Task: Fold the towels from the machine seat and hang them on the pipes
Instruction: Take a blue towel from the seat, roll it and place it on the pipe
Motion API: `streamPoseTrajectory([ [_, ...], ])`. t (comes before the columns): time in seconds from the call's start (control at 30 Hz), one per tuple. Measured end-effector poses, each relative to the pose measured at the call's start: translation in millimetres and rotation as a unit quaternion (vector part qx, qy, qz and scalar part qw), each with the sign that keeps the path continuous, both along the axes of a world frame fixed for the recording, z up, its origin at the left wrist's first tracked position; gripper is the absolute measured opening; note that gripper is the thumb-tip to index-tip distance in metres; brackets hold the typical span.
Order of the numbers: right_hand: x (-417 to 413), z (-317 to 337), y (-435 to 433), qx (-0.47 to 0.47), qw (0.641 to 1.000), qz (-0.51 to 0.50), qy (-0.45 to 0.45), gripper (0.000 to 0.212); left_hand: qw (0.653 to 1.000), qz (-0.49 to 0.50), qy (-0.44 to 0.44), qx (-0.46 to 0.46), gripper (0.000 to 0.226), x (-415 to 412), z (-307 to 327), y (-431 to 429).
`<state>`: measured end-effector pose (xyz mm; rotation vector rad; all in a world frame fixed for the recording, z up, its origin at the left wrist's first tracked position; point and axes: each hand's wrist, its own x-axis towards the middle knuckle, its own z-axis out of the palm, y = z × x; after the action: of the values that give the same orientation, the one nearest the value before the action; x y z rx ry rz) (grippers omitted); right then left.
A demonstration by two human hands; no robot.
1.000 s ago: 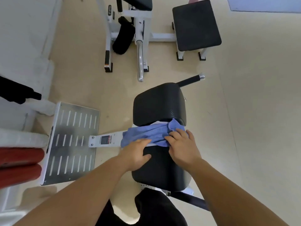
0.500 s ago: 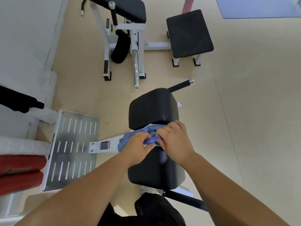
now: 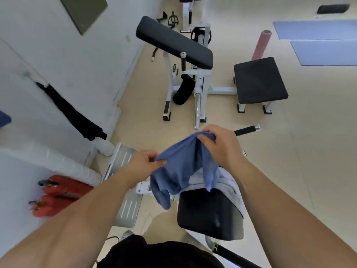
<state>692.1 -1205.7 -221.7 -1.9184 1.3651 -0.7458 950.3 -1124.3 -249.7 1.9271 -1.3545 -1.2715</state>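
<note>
While both hands hold the blue towel (image 3: 179, 167) up over the machine seat (image 3: 208, 213), left hand (image 3: 144, 163) and right hand (image 3: 218, 144) each pinching an edge, folding's only starting. Next probably needs corners matched; a grey towel (image 3: 229, 185) waits on the seat.

Our left forearm (image 3: 87, 209) and our right forearm (image 3: 280, 200) were bare along the whole length that showed, from the lower corners of the view up to the left hand (image 3: 144, 163) and the right hand (image 3: 222, 146). On the body we wore a black garment (image 3: 154, 254), plain and matte, with soft folds. Only a part of it showed at the bottom edge, so we could not tell if it was a shirt or shorts.
</note>
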Motion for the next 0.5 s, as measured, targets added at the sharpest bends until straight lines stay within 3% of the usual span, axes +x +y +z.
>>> streamPoseTrajectory([
  [0.17,51.2,26.7,-2.8,-0.021,0.998,0.015,-0.057,0.022,0.98,0.18,0.057,-0.066,0.024,61.3,11.0,41.5],
  [0.3,95.6,33.6,6.1,0.012,0.997,0.066,0.032,0.023,0.937,0.311,0.093,-0.131,0.022,105.6,31.2,76.4],
  [0.4,128.3,37.6,19.7,0.065,0.985,0.133,0.085,0.022,0.922,0.349,0.06,-0.157,0.023,140.8,50.4,96.7],
  [0.5,173.5,35.7,37.1,0.058,0.983,0.159,0.069,0.016,0.932,0.322,-0.003,-0.167,0.021,177.3,62.2,114.3],
])
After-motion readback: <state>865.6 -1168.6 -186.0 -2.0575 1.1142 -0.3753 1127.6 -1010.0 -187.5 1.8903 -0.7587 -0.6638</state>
